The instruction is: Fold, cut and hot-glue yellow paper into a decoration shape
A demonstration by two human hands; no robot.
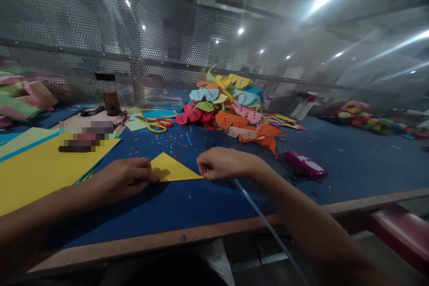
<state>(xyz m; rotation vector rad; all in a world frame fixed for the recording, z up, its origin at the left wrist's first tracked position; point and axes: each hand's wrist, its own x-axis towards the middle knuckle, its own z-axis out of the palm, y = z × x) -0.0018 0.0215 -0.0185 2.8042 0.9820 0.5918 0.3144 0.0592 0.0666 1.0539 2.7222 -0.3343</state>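
Note:
A yellow sheet of paper (pixel 174 168), folded into a triangle, lies on the blue tabletop with its long edge toward me. At its left corner my left hand (pixel 129 176) has its fingers bent and pinching the paper. My right hand (pixel 223 163) is curled closed over the right corner, fingertips pressed on the paper and partly hidden. From beneath my right wrist a thin clear strip (pixel 256 208) runs down past the table edge. Scissors with red and yellow handles (pixel 158 125) rest beyond the triangle among small paper scraps.
A heap of colourful folded paper shapes with punched dots (pixel 228 107) stands behind my right hand. To its right lies a purple hole punch or stapler-like device (pixel 304 165). Large yellow sheets (pixel 43 174) are stacked at left, near a dark-lidded jar (pixel 110 96). A red stool (pixel 402 232) is at right.

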